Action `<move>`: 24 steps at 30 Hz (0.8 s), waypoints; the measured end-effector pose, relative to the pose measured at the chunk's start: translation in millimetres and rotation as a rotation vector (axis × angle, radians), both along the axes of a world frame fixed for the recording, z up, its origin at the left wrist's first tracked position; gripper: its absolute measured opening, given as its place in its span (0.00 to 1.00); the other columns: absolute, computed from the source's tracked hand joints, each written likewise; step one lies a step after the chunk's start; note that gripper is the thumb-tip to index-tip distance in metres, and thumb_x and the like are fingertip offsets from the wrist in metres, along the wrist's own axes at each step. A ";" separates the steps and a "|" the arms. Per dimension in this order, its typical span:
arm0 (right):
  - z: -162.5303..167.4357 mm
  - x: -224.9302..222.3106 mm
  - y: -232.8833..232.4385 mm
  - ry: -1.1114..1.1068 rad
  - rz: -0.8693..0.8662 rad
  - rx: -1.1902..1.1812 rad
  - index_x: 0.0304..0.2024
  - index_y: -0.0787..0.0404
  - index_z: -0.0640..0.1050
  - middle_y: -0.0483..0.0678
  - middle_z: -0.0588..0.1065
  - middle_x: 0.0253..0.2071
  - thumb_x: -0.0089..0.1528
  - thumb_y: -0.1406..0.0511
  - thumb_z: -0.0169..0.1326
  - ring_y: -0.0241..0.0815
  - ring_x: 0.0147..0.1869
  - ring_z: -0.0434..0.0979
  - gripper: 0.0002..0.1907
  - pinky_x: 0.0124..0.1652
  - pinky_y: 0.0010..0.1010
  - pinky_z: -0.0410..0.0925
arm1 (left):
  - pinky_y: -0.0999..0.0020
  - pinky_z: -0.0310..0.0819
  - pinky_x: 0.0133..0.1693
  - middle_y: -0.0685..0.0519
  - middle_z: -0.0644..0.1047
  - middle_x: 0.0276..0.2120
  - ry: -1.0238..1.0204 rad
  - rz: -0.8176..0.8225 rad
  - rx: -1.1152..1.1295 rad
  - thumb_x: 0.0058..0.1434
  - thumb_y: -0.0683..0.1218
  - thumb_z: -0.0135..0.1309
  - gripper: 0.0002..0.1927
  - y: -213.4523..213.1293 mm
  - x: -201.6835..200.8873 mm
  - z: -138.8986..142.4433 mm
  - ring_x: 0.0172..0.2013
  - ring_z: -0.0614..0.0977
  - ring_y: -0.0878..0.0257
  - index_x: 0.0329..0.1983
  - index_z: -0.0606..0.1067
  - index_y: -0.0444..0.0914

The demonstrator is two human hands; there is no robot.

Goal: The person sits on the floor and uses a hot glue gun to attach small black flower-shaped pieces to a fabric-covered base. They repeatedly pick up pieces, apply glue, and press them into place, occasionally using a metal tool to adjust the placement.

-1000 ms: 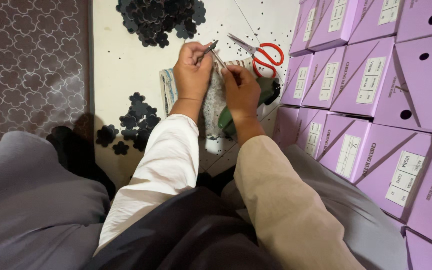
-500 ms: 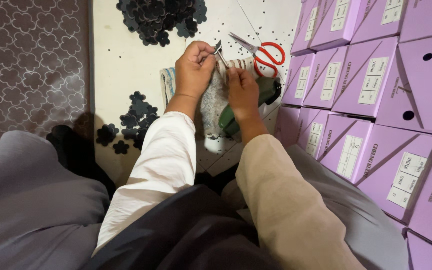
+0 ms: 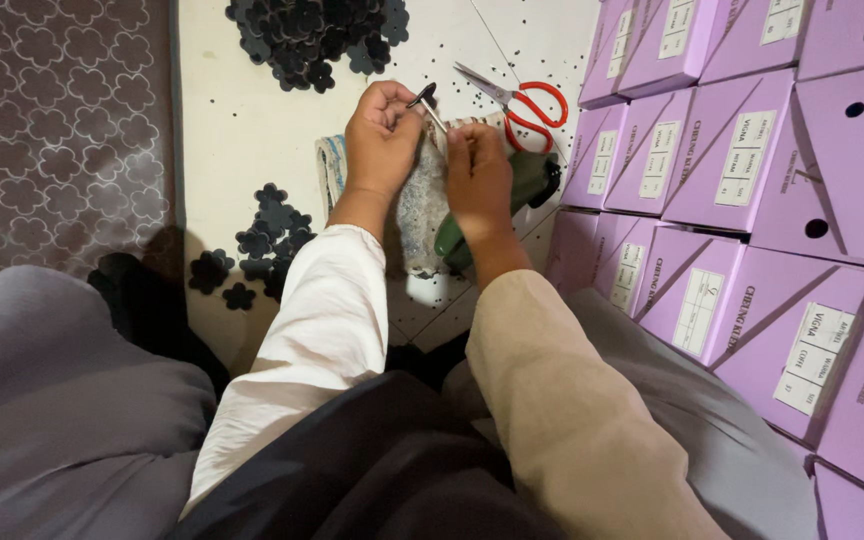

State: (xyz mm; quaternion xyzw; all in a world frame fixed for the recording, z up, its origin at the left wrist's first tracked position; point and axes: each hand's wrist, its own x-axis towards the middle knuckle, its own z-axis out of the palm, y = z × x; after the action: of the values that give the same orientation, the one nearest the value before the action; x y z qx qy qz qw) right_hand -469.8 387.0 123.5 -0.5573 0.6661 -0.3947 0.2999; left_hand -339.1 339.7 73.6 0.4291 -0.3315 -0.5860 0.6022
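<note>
My left hand [image 3: 380, 135] grips a thin metal tool [image 3: 430, 108] with a small black piece at its tip. My right hand [image 3: 478, 178] is closed close beside it, fingertips pinched at the tool's shaft. Both hands work above a worn grey cloth pad [image 3: 422, 210] on the white floor. A dark green object [image 3: 532, 180] lies under and just right of my right hand, partly hidden by it.
Red-handled scissors [image 3: 527, 105] lie just beyond the hands. Black flower-shaped pieces lie in a big pile [image 3: 317, 40] at the top and a smaller cluster [image 3: 267, 235] at left. Stacked purple boxes [image 3: 742, 170] fill the right side. A patterned grey mat [image 3: 52, 130] covers the left.
Both hands have stayed over the cloth pad; the tool's tip has shifted slightly and my right fingers have closed in nearer to it.
</note>
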 end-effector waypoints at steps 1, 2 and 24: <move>1.7 1.4 0.6 0.028 0.017 -0.010 0.45 0.63 0.75 0.46 0.75 0.30 0.71 0.61 0.54 0.35 0.32 0.73 0.10 0.35 0.28 0.68 | 0.79 0.69 0.36 0.57 0.80 0.35 0.004 -0.001 0.003 0.66 0.32 0.55 0.08 0.4 -0.2 -0.2 0.33 0.77 0.75 0.44 0.72 0.36; 3.4 2.6 1.4 0.057 0.035 -0.020 0.45 0.62 0.75 0.46 0.76 0.30 0.71 0.62 0.55 0.35 0.32 0.74 0.09 0.35 0.28 0.69 | 0.79 0.70 0.37 0.57 0.80 0.35 0.008 -0.003 0.007 0.66 0.32 0.54 0.09 0.9 -0.1 -0.1 0.34 0.78 0.74 0.45 0.72 0.36; -15.4 1.7 -5.9 -0.081 0.034 -0.040 0.40 0.65 0.77 0.41 0.75 0.29 0.68 0.52 0.55 0.29 0.32 0.72 0.21 0.33 0.22 0.67 | 0.79 0.74 0.35 0.56 0.82 0.35 -0.182 0.016 0.006 0.65 0.35 0.55 0.07 10.4 -6.6 20.6 0.32 0.79 0.75 0.44 0.73 0.36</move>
State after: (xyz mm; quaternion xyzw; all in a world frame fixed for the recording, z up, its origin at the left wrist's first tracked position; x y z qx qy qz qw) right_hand -468.1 381.1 108.2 -0.5579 0.6357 -0.4253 0.3220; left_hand -345.7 350.1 94.2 0.4849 -0.3796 -0.5406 0.5732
